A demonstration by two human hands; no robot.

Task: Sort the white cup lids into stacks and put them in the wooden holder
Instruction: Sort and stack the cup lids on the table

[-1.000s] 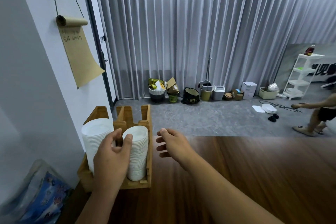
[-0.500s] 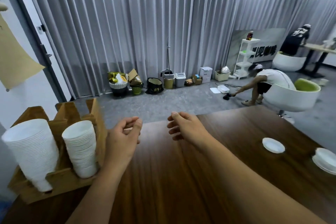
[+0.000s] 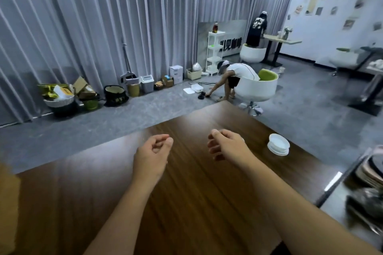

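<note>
Dark wood-grain table (image 3: 196, 192), round white lids (image 3: 278, 144) stacked, left hand (image 3: 152, 156) and right hand (image 3: 227, 146) loosely curled, empty grip.

Both hands hang over the table (image 3: 186, 203), left hand (image 3: 151, 156) left of the right hand (image 3: 227, 147), well apart. Small stack of lids (image 3: 278, 144) sits on the table right of the right hand, near the far edge. Chair (image 3: 259, 87) stands on the floor behind the table.

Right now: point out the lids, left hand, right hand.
lids (image 3: 278, 144): head view, top lid's face.
left hand (image 3: 152, 156): head view, back of hand.
right hand (image 3: 227, 145): head view, back of hand.
</note>
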